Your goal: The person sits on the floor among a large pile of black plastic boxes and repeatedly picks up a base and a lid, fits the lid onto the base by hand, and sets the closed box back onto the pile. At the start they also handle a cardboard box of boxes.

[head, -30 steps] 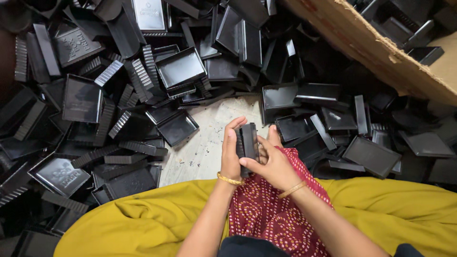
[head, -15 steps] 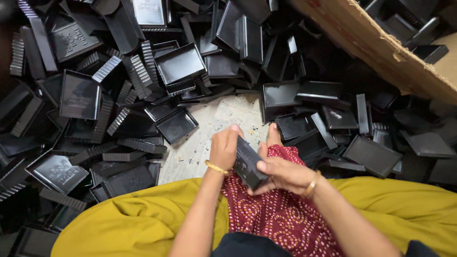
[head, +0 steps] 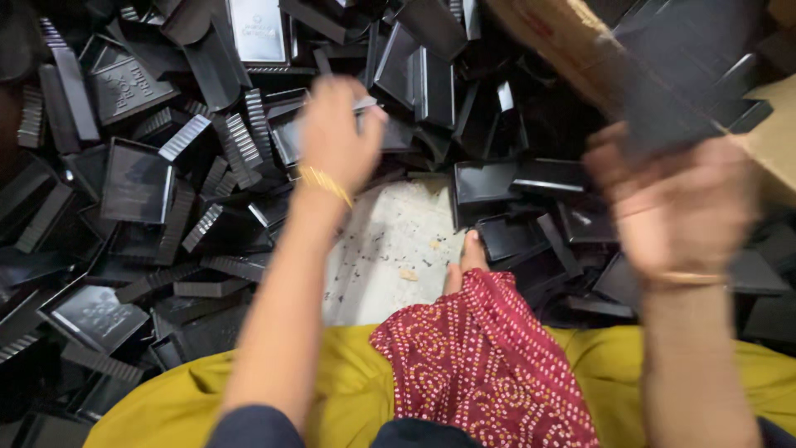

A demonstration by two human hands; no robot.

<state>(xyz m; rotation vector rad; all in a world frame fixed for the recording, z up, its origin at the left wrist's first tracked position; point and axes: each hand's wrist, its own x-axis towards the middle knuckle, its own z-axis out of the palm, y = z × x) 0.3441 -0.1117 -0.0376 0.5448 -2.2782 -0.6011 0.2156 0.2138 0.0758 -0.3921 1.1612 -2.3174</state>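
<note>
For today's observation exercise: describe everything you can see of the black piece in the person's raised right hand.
The black piece is a flat, dark, rectangular part that looks like moulded plastic, like the trays heaped around. Motion blur hides its details. The right hand grips its lower edge and holds it tilted, up by the cardboard box at the upper right, above the pile of black trays.

The right hand is smeared by motion blur, so its fingers cannot be told apart. The dark flat piece above it is just as blurred, and whether the hand grips it is unclear. The left hand is slightly blurred; its fingertips hide part of the black tray beneath, and any hold is uncertain. The cardboard box is cut off by the top and right edges. Both forearms run out of the bottom edge.
</note>
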